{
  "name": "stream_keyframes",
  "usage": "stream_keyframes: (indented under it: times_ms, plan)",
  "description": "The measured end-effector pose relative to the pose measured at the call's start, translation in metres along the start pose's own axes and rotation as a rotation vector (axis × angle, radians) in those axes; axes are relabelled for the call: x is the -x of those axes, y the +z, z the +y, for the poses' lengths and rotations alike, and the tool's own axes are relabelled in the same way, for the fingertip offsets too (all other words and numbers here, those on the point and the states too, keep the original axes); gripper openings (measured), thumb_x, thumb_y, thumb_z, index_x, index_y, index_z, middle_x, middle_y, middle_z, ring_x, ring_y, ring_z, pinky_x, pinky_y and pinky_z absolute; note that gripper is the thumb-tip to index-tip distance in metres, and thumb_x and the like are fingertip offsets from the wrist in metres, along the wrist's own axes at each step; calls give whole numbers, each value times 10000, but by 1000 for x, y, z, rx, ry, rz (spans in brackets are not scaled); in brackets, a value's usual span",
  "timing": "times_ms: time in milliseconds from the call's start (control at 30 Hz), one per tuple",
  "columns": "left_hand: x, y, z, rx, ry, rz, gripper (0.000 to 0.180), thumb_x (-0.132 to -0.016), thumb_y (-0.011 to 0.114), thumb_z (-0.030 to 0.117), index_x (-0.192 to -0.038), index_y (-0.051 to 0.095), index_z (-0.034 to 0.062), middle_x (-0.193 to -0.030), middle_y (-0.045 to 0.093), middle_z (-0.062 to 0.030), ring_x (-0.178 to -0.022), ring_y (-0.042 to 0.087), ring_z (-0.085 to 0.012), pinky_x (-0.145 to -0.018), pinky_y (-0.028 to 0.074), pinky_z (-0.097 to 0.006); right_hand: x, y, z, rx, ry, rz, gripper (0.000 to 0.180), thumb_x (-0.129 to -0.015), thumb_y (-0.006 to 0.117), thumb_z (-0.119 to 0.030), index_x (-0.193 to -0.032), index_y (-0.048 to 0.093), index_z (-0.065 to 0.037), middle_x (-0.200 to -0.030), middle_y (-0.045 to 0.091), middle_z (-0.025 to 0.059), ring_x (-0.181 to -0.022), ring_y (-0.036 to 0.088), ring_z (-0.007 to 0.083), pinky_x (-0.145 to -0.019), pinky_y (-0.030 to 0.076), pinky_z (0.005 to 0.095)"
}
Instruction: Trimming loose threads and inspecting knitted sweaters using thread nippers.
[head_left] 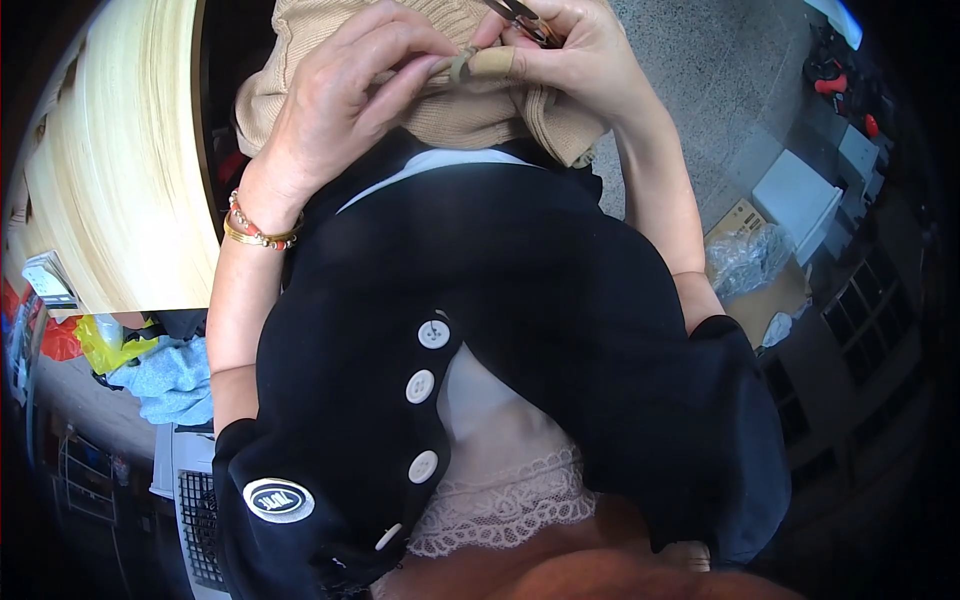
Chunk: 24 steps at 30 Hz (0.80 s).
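I see beige ribbed knitwear (450,115) across the wearer's lap (403,150); speckled grey floor (690,60) at right bears a white box (795,198).

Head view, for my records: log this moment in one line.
left hand: pinching beige knit | right hand: holding dark metal tool, also touching knit

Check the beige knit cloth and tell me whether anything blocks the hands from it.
Nothing visible does: the left hand pinches the beige knit cloth and the right hand meets it there. The dark metal tool in the right hand sits beside the pinch, not between.
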<state>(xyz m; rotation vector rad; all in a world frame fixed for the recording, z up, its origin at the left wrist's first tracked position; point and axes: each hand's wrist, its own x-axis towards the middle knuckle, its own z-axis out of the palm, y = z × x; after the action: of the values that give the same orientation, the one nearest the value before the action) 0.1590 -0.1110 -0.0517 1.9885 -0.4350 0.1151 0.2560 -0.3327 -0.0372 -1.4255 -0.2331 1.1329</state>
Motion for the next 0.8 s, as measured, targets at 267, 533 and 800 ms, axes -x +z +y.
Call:
stream_keyframes:
  times_ms: [267, 533, 800]
  plan:
    - [2, 5, 7, 54, -90, 0, 109, -954, 608, 0, -1062, 628, -2, -1006, 603, -96, -845, 603, -186, -735, 480, -271, 4, -1, -11, 89, 31, -37, 139, -875, 772, -35, -988, 693, -33, -759, 558, -93, -654, 452, -10, -576, 345, 169]
    - [3, 7, 7, 74, -114, 16, 98, -956, 617, 1, -1053, 623, -2, -1008, 600, -92, -832, 589, -171, -732, 474, -260, 4, 5, -10, 6, 20, -40, 127, -888, 750, -15, -998, 686, -13, -820, 628, -48, -727, 546, 14, -636, 429, 176]
    - [4, 5, -3, 70, -84, 19, 200, -967, 607, 43, -1144, 692, 9, -1041, 653, -79, -929, 628, -160, -805, 493, -248, 2, -10, 3, -35, 16, -71, 175, -903, 714, 20, -1075, 685, 15, -924, 684, 12, -846, 624, 56, -734, 501, 198]
